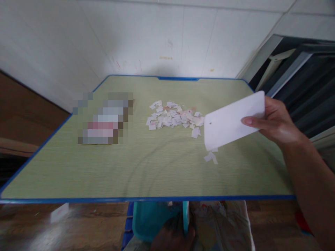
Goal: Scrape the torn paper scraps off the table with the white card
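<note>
Below the near table edge, the left hand [171, 237] is sitting low in shadow, right against the rim of a teal bin [151, 219]. It is too dark and blurred to tell whether its fingers are closing on the rim or only resting there.

Up on the table [146, 167], the right hand [274, 122] is reaching in from the right side and gripping a white card [230, 122] by its far-right end, thumb lying across the face and fingers hidden behind. The card's long axis is running from the hand down toward the near left, so its free end is pointing at the scraps [174, 118] — a loose heap of small white and pinkish paper bits spreading across the middle of the table. That heap is lying to the left of the card and a little farther off, its right fringe just beside the card's free end. Two or three stray bits [210, 157] are lying just beside the card's lower corner, on the near side. Whether the card's edge is touching the surface cannot be told.

The right hand is by far the nearer one to the heap — the left is down below the tabletop, well apart from it. A blurred patch [104, 118] is lying on the left part of the table.
</note>
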Demonstrator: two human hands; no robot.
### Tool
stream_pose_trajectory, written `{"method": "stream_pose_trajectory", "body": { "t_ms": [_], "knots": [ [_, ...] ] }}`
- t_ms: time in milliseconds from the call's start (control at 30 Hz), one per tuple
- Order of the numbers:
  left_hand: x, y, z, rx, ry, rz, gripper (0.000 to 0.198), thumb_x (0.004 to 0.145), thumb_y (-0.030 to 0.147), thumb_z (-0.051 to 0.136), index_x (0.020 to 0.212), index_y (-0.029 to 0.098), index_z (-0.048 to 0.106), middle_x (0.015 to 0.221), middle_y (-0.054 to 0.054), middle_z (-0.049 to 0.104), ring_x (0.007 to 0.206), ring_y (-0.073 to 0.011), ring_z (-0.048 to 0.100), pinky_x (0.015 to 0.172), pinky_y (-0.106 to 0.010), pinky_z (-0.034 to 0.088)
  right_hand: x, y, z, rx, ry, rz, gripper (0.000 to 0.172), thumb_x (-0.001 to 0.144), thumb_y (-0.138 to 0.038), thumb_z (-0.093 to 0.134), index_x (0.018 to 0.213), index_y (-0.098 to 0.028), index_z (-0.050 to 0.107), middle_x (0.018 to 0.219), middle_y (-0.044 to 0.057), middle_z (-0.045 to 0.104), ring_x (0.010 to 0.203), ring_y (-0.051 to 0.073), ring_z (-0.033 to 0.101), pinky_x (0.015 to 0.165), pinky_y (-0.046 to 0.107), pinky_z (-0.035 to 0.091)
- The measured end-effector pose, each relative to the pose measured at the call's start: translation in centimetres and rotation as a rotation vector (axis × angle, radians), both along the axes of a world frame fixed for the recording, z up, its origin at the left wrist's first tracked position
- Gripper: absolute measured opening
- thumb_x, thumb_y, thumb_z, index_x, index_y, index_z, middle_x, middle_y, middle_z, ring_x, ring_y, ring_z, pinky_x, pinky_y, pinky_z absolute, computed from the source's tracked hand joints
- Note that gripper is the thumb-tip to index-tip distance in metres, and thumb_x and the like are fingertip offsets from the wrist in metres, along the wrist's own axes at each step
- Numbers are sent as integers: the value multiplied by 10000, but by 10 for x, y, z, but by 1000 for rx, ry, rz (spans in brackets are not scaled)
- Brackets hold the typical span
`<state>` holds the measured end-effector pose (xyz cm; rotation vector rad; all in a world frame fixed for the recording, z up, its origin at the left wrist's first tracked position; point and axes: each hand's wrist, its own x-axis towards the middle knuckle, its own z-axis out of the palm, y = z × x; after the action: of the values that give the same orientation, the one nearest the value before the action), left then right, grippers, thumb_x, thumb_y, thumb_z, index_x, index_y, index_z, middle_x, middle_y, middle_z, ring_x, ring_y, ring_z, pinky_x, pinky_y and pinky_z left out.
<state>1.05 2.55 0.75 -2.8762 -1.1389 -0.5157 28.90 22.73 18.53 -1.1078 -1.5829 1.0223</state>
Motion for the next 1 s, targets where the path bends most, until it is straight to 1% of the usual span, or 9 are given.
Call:
{"method": "stream_pose_trajectory", "body": {
  "t_ms": [67, 233, 300, 400, 467, 600, 767, 833, 1000],
  "knots": [
    [1, 0, 0, 1, 4, 7, 212, 803, 250, 355, 819, 221, 565, 598, -30, 556, 506, -176, 483, 445, -258, 442, 0, 0, 0, 16, 19, -20, 266, 610, -114, 681, 835, -245, 628, 741, -72, 628, 566, 52, 553, 502, 141, 454],
    [0, -2, 0, -22, 21, -2, 211, 801, 256, 363, 816, 239, 573, 606, -22, 557, 501, -169, 480, 446, -257, 440, -1, 0, 0, -80, -73, 79, 279, 605, -131, 688, 852, -247, 629, 744, -67, 630, 579, 57, 556, 502, 138, 449],
    [-1, -2, -1, -32, 25, 1, 210, 802, 265, 368, 848, 237, 571, 608, -21, 559, 499, -169, 481, 448, -260, 441, 2, 1, 1, -76, -70, 47, 270, 603, -132, 689, 842, -242, 627, 735, -65, 623, 573, 54, 548, 502, 137, 443],
    [-2, -2, -1, -26, 12, -2, 193, 799, 255, 377, 821, 227, 566, 576, -13, 544, 479, -169, 476, 417, -258, 424, 8, 2, 3, -29, -36, -54, 259, 613, -127, 680, 840, -236, 622, 734, -61, 611, 570, 52, 537, 508, 139, 438],
    [-2, -1, -1, -28, 7, -11, 193, 799, 246, 372, 804, 226, 564, 564, -8, 539, 479, -168, 480, 424, -257, 427, 12, 3, 4, -24, -52, -69, 249, 623, -127, 671, 844, -230, 621, 741, -56, 610, 573, 51, 534, 509, 137, 436],
    [-2, 0, 2, -43, 9, -7, 259, 829, 258, 309, 829, 224, 566, 574, -13, 552, 490, -162, 490, 451, -250, 436, 17, 3, 5, -94, -136, 29, 257, 621, -140, 673, 859, -221, 622, 721, -49, 610, 561, 59, 533, 480, 133, 427],
    [-1, 0, 4, -35, -15, -8, 249, 827, 246, 323, 821, 221, 570, 560, -10, 542, 472, -156, 477, 436, -247, 426, 14, 0, 4, -92, -32, 54, 262, 641, -124, 654, 874, -237, 616, 769, -57, 626, 591, 60, 558, 516, 131, 449],
    [-1, 0, 4, -35, -12, -6, 248, 827, 246, 324, 806, 221, 570, 561, -11, 542, 468, -155, 473, 438, -248, 429, 12, 1, 2, -109, -32, 78, 270, 644, -128, 653, 886, -242, 613, 784, -59, 630, 606, 62, 566, 531, 133, 457],
    [-2, 2, 4, -28, 4, -9, 278, 835, 268, 294, 845, 223, 568, 595, -27, 554, 503, -165, 491, 446, -253, 442, 11, 5, -2, -203, -143, 230, 270, 627, -133, 667, 873, -228, 611, 749, -45, 636, 605, 84, 573, 523, 153, 464]
  ]
}}
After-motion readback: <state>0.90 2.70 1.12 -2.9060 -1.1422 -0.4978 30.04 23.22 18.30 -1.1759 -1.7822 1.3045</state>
